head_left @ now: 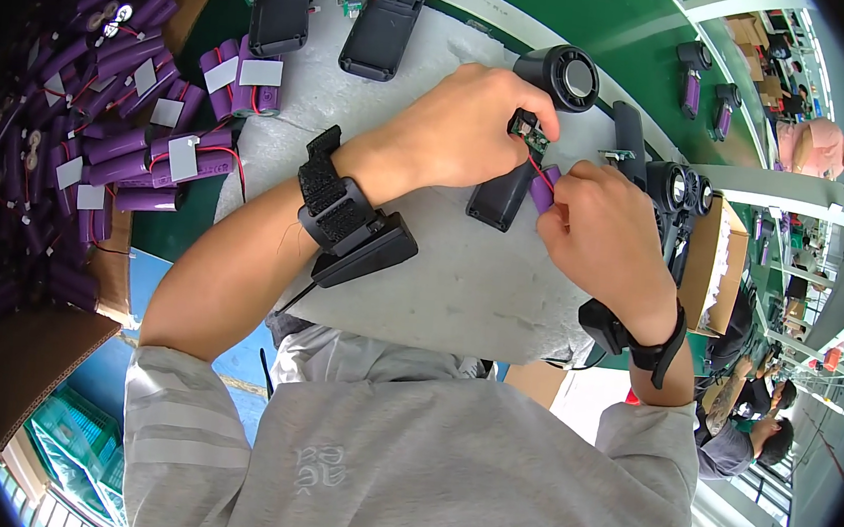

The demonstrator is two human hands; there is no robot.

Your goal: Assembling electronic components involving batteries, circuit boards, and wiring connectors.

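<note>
My left hand (pixel 474 123) reaches over the foam sheet with its thumb and fingers closed round a small green circuit board (pixel 531 133). Red wires run from the board down to a purple battery cell (pixel 544 188), which my right hand (pixel 601 229) pinches, its fingers curled and partly hiding the cell. Under both hands lies a black handheld device with a round head (pixel 564 78) and an open-looking handle housing (pixel 498 200); my left hand covers the part between them.
At left a cardboard box (pixel 80 334) holds many purple battery cells (pixel 116 141). More cell packs (pixel 242 82) lie on the foam sheet's (pixel 420 283) edge. Two black housings (pixel 379 39) with dangling boards rest at the far side. More black devices (pixel 674 190) and a box (pixel 715 269) stand at right.
</note>
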